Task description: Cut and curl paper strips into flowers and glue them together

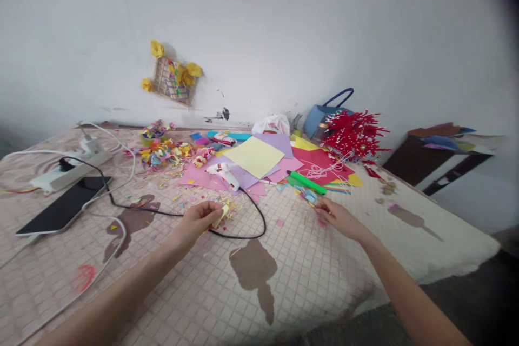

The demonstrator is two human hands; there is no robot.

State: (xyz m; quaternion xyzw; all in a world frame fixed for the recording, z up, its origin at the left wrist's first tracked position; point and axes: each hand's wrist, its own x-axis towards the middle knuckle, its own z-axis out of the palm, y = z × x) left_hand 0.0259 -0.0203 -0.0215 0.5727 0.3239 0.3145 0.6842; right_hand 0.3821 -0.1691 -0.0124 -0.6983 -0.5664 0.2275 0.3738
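Observation:
My left hand (203, 216) is over the middle of the table. Its thumb and fingers pinch a small piece of pale yellow paper (222, 214) above scattered paper scraps (233, 211). To the right, my right hand (336, 217) is low over the cloth with its fingers drawn together; what they hold, if anything, cannot be made out. Small light-blue items (310, 195) lie just beyond those fingertips. A bright green tool (307, 183), long and narrow, rests behind them. Between my hands and the paper sheets lies a white glue gun (225, 174) with a black cord.
Stacked coloured paper (254, 157) covers the table's back middle. Red stems (354, 136) and a blue bag (318, 119) stand at back right. Colourful paper pieces (166, 152) are heaped at back left. A power strip (68, 170), cables and a dark tablet-like device (65, 205) occupy the left.

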